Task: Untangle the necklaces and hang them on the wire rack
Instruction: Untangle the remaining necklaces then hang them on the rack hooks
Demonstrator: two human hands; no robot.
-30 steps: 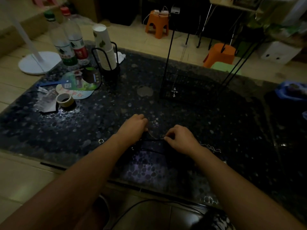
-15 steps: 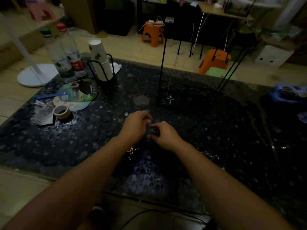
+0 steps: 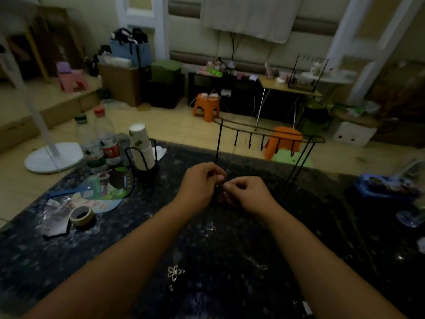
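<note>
The left hand [image 3: 200, 183] and right hand [image 3: 249, 193] meet fingertip to fingertip above the table [image 3: 322, 238], pinching a dark necklace [image 3: 218, 194] that hangs straight down. The wire rack [image 3: 269, 132] stands just behind, hooks pointing down. A flower pendant [image 3: 174, 272] lies nearer; cups [image 3: 140, 146] and bottles [image 3: 99, 139] stand left.
</note>
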